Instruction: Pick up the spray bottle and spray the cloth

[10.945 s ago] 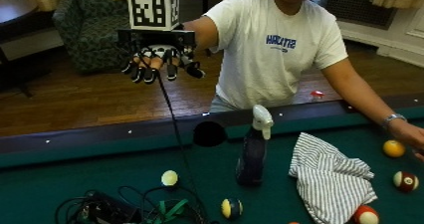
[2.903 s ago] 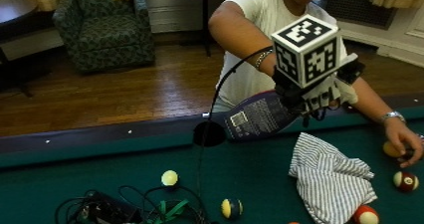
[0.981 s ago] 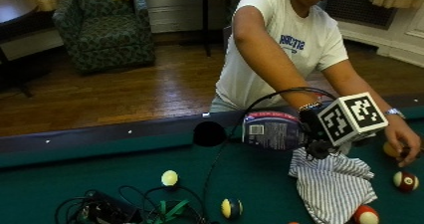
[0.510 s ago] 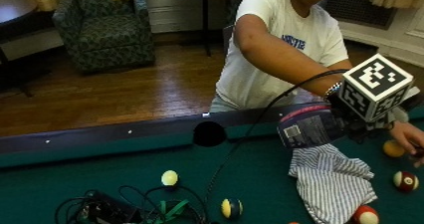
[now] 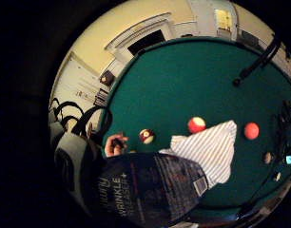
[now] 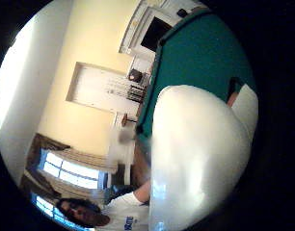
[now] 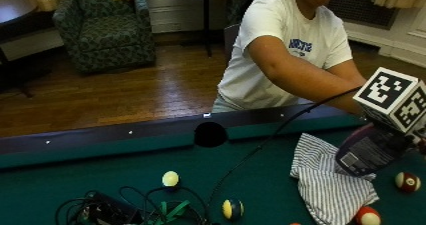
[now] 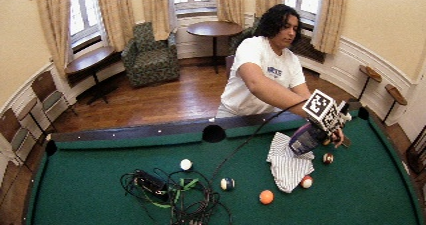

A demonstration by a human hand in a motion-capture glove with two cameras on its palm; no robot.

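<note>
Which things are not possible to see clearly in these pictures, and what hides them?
- Right hand: in the outside view the marker cube covers it, so its fingers cannot be judged.
- Spray bottle: its nozzle is hidden behind the cube; whether spray comes out cannot be told.
- Thumb side palm view: a white rounded surface fills it, hiding nearly all of the striped cloth.
- Bare hand: partly behind the bottle, too small to read.

The dark plastic spray bottle (image 5: pixel 150 190) has "WRINKLE RELEASER+" in white letters on its label, with a smaller brand word beside it I can't make out. The blue print on the person's white t-shirt (image 7: pixel 279 45) isn't readable either.
</note>
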